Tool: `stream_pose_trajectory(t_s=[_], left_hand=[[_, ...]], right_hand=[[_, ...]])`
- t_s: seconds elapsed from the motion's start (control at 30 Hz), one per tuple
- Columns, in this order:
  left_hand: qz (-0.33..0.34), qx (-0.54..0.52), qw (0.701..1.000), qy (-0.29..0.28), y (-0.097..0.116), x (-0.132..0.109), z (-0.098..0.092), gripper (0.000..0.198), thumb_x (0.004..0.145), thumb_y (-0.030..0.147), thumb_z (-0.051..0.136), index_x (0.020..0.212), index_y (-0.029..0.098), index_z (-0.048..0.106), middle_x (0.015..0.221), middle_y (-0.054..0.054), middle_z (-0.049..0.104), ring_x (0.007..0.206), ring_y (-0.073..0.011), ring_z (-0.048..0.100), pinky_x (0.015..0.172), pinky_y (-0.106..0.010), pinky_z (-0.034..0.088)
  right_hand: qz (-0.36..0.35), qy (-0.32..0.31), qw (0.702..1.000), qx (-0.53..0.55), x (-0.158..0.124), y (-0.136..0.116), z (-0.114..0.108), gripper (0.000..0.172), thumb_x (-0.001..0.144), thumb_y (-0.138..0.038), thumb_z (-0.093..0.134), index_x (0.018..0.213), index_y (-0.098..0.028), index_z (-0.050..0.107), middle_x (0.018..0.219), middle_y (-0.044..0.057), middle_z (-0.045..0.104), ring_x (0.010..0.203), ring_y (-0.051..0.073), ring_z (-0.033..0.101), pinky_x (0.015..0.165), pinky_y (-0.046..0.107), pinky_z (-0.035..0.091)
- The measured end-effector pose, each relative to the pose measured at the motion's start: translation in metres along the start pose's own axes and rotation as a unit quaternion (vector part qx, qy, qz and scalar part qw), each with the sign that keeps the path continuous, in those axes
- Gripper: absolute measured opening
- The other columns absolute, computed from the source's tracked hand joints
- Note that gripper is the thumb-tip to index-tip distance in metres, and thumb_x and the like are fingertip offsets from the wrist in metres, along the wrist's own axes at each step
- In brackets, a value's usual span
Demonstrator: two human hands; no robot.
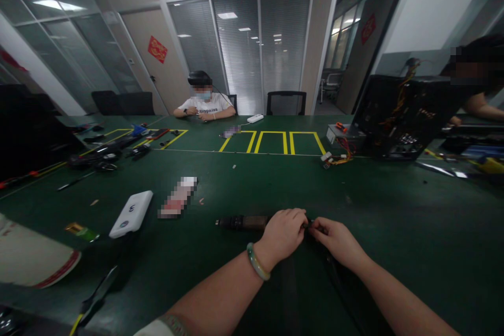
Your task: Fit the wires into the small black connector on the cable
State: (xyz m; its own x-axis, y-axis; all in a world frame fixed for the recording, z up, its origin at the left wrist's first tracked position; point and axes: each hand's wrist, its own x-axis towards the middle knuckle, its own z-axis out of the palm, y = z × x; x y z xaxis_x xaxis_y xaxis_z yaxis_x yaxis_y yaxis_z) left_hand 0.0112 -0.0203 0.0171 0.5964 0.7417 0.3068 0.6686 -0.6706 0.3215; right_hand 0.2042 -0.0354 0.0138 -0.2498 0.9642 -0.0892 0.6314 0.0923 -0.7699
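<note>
A dark, rod-shaped electric screwdriver (252, 222) lies across the green table, its narrow tip pointing left. My left hand (284, 235), with a jade-coloured bangle at the wrist, is wrapped over its rear part from above. Close beside it, my right hand (337, 240) pinches at the tool's back end. A black cable (334, 273) runs from there down between my forearms. It looks like the cable's plug is between the right fingertips, though they cover most of it.
At left are a white power bank (132, 213), a blurred-out card-like item (178, 198), a small green bottle (82, 231) and a large white cup (31, 254). An opened black computer case (405, 115) stands at right. One person sits opposite; another is at far right.
</note>
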Motion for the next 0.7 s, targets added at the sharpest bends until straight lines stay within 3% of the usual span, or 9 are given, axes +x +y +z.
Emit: stream_pose_trajectory(t_s=[0.43,0.7], left_hand=[[0.01,0.0,1.0,-0.014,0.0025,-0.0003,-0.0041,0.011,0.087,0.013,0.056,0.095,0.019,0.056,0.126,-0.005,0.059,0.113,-0.0203,0.056,0.096,-0.037,0.045],[-0.03,-0.001,0.999,0.021,-0.0009,-0.0016,0.0052,0.019,0.082,0.013,0.062,0.099,0.019,0.054,0.129,-0.008,0.056,0.119,-0.0209,0.053,0.101,-0.036,0.044]], right_hand=[[-0.011,0.006,1.0,-0.009,0.0006,0.0009,0.0002,0.02,0.088,-0.035,0.053,0.078,-0.022,0.064,0.074,-0.001,0.068,0.069,0.018,0.062,0.061,0.026,0.04],[0.0,0.003,1.0,-0.005,0.0004,0.0025,0.0005,0.02,0.089,-0.036,0.053,0.08,-0.023,0.065,0.075,-0.001,0.068,0.069,0.017,0.062,0.06,0.025,0.04]])
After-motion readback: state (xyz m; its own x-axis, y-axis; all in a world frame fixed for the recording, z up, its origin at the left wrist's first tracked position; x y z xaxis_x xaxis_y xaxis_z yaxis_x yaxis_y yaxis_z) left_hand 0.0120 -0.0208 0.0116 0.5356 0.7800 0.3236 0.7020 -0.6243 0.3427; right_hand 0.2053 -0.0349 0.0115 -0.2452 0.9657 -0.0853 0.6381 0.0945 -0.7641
